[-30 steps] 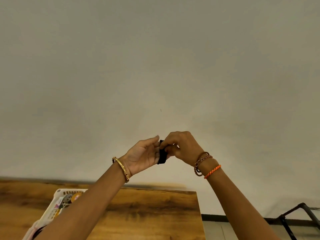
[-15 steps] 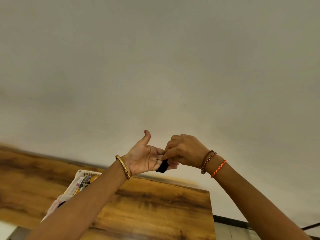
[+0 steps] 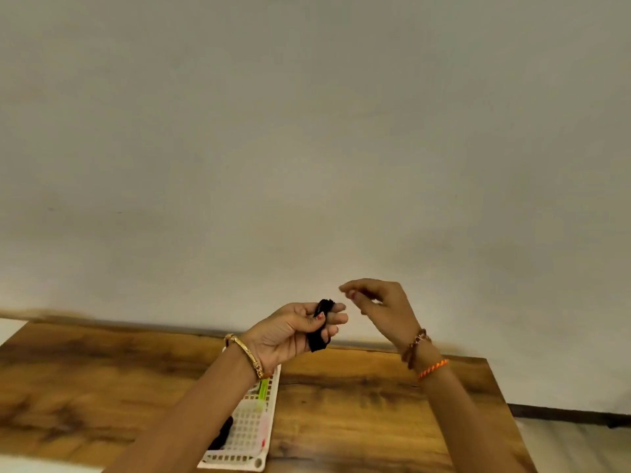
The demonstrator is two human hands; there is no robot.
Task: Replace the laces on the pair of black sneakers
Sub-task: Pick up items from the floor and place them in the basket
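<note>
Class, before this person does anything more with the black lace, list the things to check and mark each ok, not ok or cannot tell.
1. Black lace bundle gripped in the left hand: ok.
2. Right hand free, holding nothing: ok.
3. Loose lace end showing, ready to thread: cannot tell.
4. Black sneakers in view: not ok, none visible.
5. White basket on the wooden table, below the left forearm: ok.

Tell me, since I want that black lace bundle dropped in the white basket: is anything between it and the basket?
Only the holder's own left hand and forearm. The lace bundle is held above the table, and the forearm crosses over the basket. The right hand is off to the side.
</note>
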